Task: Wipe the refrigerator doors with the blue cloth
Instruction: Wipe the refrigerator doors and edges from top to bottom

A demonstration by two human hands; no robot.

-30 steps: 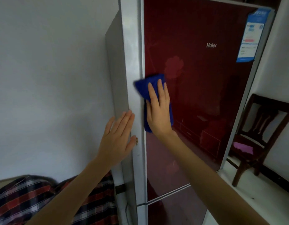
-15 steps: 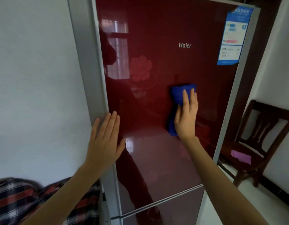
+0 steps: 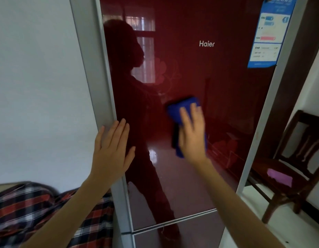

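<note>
A tall refrigerator with a glossy dark red upper door and silver trim fills the head view. My right hand lies flat with straight fingers on the folded blue cloth, pressing it against the middle of the upper door. The hand is blurred with motion. My left hand rests flat with straight fingers on the door's left silver edge. Below a silver seam, the top of the lower door shows.
A blue and white energy label is stuck at the door's top right. A dark wooden chair with a purple cloth on its seat stands right of the refrigerator. A white wall is on the left.
My right hand has swept the cloth from the door's left edge across to the right, then back a little to the left. My left hand stays on the left edge.
</note>
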